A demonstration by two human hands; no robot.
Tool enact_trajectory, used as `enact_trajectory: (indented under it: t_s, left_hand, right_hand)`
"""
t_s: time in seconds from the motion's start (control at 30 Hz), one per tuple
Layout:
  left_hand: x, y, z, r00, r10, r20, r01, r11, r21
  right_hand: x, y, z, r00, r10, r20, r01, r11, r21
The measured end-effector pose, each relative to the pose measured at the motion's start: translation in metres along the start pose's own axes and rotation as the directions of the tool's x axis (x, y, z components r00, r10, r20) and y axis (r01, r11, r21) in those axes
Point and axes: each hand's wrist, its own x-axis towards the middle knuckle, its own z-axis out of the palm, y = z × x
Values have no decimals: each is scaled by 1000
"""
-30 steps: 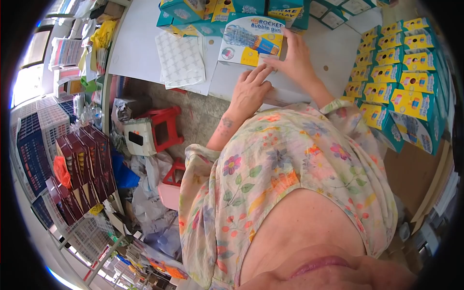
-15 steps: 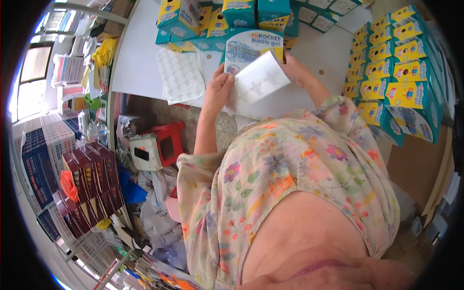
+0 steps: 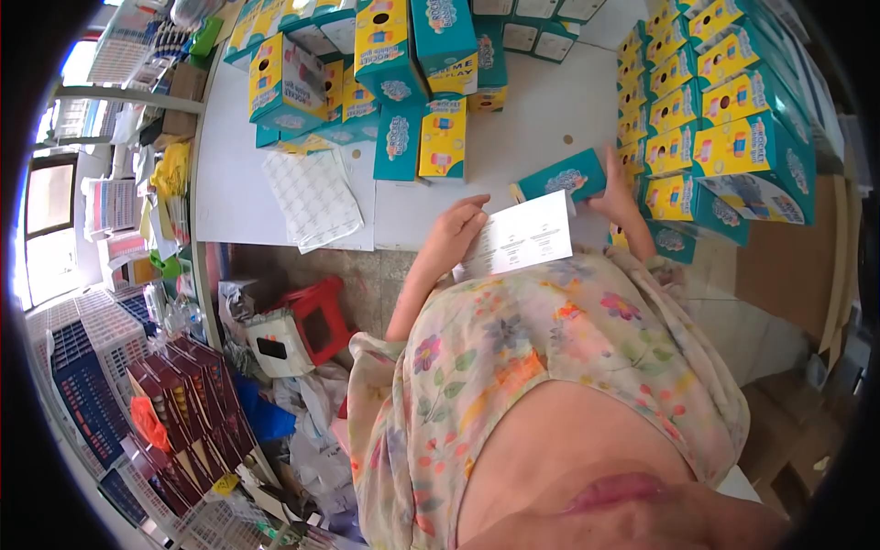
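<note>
My left hand (image 3: 456, 229) is closed on the left end of a white sheet (image 3: 536, 234) with small dark print, held above the table's near edge. My right hand (image 3: 616, 194) grips the right end of a teal and yellow box (image 3: 566, 176), tilted just beyond the sheet. Its thumb is partly hidden, and the sheet overlaps the box's near side. To the left of my left hand, a pile of white patterned sheets (image 3: 312, 197) lies on the table.
Several matching boxes (image 3: 396, 142) are stacked at the table's far left. Rows of more boxes (image 3: 674, 147) rise on the right. The white table (image 3: 408, 215) bears everything. Below it on the left stand a red stool (image 3: 323, 312) and shelves packed with goods (image 3: 183, 394).
The box has turned from its broad face to a narrow teal side and moved right with my right hand. The sheet has flattened out, showing its print. The view has shifted too.
</note>
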Motion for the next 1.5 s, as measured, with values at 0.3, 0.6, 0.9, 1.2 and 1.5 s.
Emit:
enact_trajectory:
  t_s: [0.3,0.6,0.9,1.2,1.5]
  left_hand:
    - [5,-4,0,999,-25,-31,24,999,-28]
    - [-14,-10,-45,998,-56,18,58,979,-195]
    - [26,25,-71,894,444,-58,-397,726,-562]
    - [41,5,-39,935,301,186,-141,799,-584]
    - [52,-1,-18,909,323,264,-158,852,-499]
  right_hand:
    - [29,-60,25,900,-389,199,427,691,-583]
    - [14,-132,-40,915,-336,224,404,783,-473]
    - [-74,-205,-183,986,-146,77,159,964,-211]
    - [-166,-137,-232,984,180,11,-171,948,-269]
    - [-153,-60,-200,976,1,-216,-116,846,-521]
